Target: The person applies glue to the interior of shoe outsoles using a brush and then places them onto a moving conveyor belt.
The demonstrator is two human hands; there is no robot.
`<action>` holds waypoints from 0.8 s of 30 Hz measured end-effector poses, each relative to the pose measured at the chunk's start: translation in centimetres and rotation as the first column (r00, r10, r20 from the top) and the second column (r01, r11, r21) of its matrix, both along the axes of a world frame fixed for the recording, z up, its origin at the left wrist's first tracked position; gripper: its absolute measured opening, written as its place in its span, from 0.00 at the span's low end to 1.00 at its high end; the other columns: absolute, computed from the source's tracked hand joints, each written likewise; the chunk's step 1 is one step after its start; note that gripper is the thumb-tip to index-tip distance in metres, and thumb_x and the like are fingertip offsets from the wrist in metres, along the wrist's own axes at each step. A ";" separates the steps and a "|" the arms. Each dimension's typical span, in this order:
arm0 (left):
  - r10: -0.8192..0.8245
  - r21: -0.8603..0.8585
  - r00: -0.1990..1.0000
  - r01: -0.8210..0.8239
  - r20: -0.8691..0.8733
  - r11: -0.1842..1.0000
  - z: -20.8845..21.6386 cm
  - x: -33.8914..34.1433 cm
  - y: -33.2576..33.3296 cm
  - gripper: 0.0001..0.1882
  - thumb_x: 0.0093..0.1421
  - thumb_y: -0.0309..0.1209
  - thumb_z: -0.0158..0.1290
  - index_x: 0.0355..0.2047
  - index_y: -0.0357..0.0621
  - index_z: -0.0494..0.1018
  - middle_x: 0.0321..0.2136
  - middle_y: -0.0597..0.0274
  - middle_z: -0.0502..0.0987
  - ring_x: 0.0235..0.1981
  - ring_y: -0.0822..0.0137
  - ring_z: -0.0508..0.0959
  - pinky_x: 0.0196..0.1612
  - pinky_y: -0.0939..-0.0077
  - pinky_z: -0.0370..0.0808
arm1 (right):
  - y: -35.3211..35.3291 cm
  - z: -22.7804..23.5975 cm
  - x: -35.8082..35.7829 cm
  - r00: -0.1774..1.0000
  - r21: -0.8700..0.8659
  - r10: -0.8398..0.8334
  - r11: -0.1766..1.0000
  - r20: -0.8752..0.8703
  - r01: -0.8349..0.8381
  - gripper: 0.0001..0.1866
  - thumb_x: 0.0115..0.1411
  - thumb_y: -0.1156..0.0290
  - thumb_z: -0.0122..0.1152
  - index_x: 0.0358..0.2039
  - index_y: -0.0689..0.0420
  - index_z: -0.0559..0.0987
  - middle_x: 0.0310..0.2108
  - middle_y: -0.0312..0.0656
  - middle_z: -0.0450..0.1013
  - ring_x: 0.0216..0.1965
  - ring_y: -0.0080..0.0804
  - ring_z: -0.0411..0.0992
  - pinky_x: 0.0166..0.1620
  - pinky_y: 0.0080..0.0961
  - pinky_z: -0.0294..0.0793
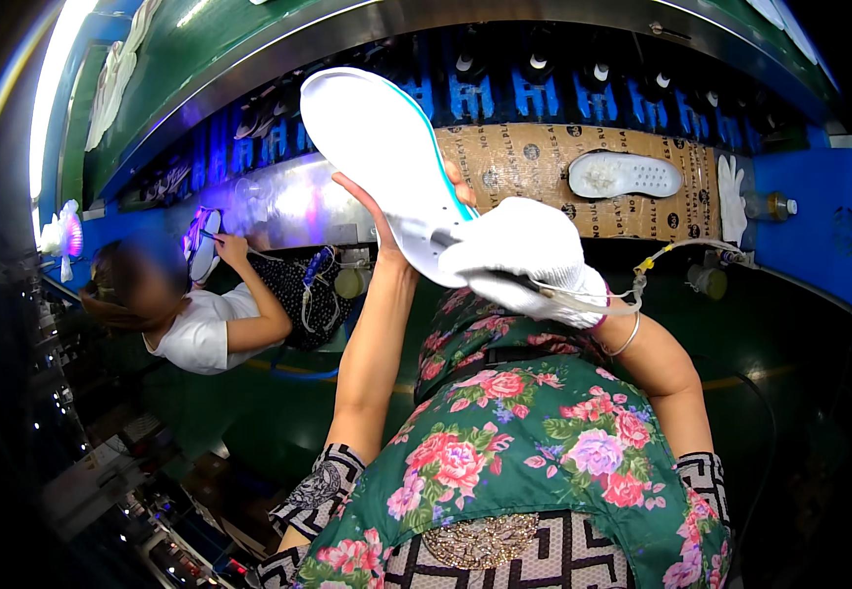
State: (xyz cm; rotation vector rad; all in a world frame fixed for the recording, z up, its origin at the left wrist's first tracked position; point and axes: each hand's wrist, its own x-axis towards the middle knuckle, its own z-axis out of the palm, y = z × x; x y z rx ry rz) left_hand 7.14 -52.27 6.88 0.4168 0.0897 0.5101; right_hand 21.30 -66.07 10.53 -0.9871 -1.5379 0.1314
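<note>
A large white shoe sole (382, 137) with a turquoise line along its edge is raised above the bench, toe end up. My bare left hand (386, 236) cups it from beneath, thumb along one edge and fingertips curled over the other. At the heel end is my right hand (524, 255) in a white knitted glove, its fingers closed. A thin clear tube (632, 294) runs into that gloved grip; whatever tip it has is hidden by the glove and sole.
Printed brown cardboard (504, 187) covers the bench and bears another white sole (627, 175). White gloves (730, 201) and a small bottle (777, 206) are on the right. Blue racks (534, 93) line the back. To the left, a co-worker (215, 329) handles a shoe.
</note>
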 end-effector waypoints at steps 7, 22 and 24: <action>-0.029 0.030 0.999 0.028 0.022 0.999 -1.2 -0.4 3.3 0.62 0.39 0.86 0.39 0.46 0.33 0.67 0.37 0.48 0.74 0.35 0.53 0.76 0.40 0.56 0.76 | -0.2 -0.2 -1.0 0.992 0.008 0.125 0.992 0.011 -0.125 0.13 0.49 0.70 0.68 0.37 0.43 0.84 0.30 0.34 0.78 0.27 0.34 0.76 0.31 0.31 0.74; -0.342 0.114 0.924 0.363 -0.172 0.925 0.5 1.7 5.6 0.57 0.49 0.80 0.40 0.63 0.43 0.61 0.40 0.34 0.74 0.32 0.39 0.80 0.27 0.52 0.82 | -0.8 -1.5 -1.0 0.979 -0.080 0.001 0.997 0.204 0.015 0.16 0.49 0.74 0.67 0.40 0.48 0.80 0.31 0.35 0.77 0.29 0.32 0.75 0.29 0.30 0.71; -0.358 0.045 0.909 0.375 -0.214 0.926 1.2 1.8 5.6 0.58 0.48 0.81 0.39 0.63 0.44 0.62 0.41 0.34 0.74 0.31 0.41 0.81 0.28 0.50 0.82 | -1.2 -1.1 -1.9 0.910 -0.201 0.077 0.980 0.407 0.007 0.14 0.51 0.72 0.65 0.40 0.48 0.80 0.32 0.35 0.75 0.24 0.32 0.71 0.26 0.30 0.68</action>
